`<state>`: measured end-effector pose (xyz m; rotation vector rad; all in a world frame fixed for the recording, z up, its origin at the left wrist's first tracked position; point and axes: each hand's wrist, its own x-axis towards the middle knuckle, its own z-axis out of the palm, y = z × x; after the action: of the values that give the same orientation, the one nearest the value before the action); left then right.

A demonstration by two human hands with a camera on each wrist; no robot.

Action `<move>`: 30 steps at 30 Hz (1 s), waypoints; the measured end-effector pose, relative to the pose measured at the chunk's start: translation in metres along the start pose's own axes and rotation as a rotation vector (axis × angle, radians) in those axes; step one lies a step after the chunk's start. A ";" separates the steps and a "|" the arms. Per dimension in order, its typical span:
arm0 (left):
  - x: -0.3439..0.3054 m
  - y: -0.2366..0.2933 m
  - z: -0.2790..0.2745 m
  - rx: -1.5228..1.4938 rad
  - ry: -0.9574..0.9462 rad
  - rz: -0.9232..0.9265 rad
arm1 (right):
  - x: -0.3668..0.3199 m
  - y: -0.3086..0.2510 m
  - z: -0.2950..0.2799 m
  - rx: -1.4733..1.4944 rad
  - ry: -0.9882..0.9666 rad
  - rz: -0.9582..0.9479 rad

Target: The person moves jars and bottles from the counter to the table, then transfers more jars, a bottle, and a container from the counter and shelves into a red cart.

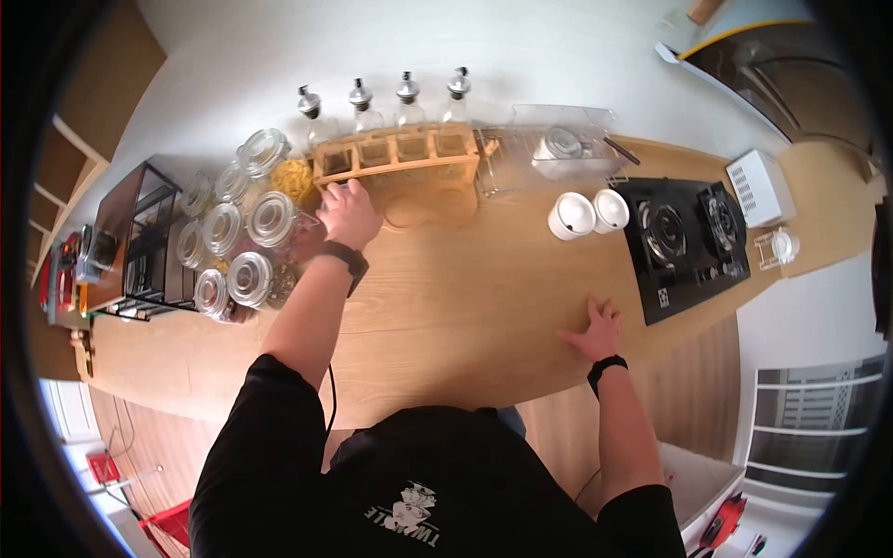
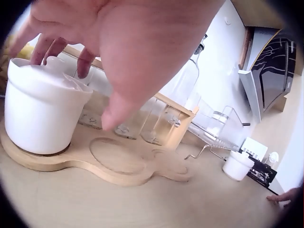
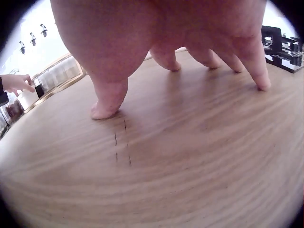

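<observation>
In the left wrist view a white ceramic cup [image 2: 42, 111] stands upright at the end of a wooden tray with round hollows [image 2: 116, 159]. The left hand [image 1: 350, 216] is over this cup, its fingers at the top and its thumb [image 2: 114, 114] apart from the cup's side; whether the fingertips touch the lid cannot be told. From above, the hand hides most of the cup. The right hand [image 1: 598, 333] has its fingers spread, fingertips resting on the wooden counter [image 3: 190, 142], holding nothing. Two more white lidded cups [image 1: 571, 216] stand together left of the stove.
Glass jars [image 1: 223, 228] crowd the left, beside a black rack [image 1: 149, 223]. Behind the tray is a wooden holder [image 1: 395, 153] with spouted bottles [image 1: 408, 98] at the wall. A wire rack [image 1: 502, 172] stands right of it, then the black stove [image 1: 688, 251].
</observation>
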<state>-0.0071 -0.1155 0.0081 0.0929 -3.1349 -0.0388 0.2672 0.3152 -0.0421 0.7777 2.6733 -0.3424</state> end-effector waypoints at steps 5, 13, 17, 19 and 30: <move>0.010 -0.008 0.004 0.039 -0.101 0.076 | -0.005 -0.003 -0.004 0.053 -0.015 0.003; 0.023 -0.027 0.009 0.036 -0.093 0.187 | -0.012 -0.016 -0.019 0.077 -0.067 0.064; -0.015 0.008 -0.033 -0.092 0.047 0.234 | -0.016 -0.019 -0.025 0.071 -0.084 0.069; -0.034 0.035 -0.052 -0.164 0.065 0.323 | -0.015 -0.018 -0.024 0.077 -0.081 0.074; -0.057 0.217 0.018 -0.303 -0.068 0.659 | -0.016 -0.021 -0.026 0.050 -0.078 0.079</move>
<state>0.0368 0.1049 -0.0048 -0.9411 -3.0013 -0.5095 0.2615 0.2983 -0.0095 0.8648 2.5621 -0.4128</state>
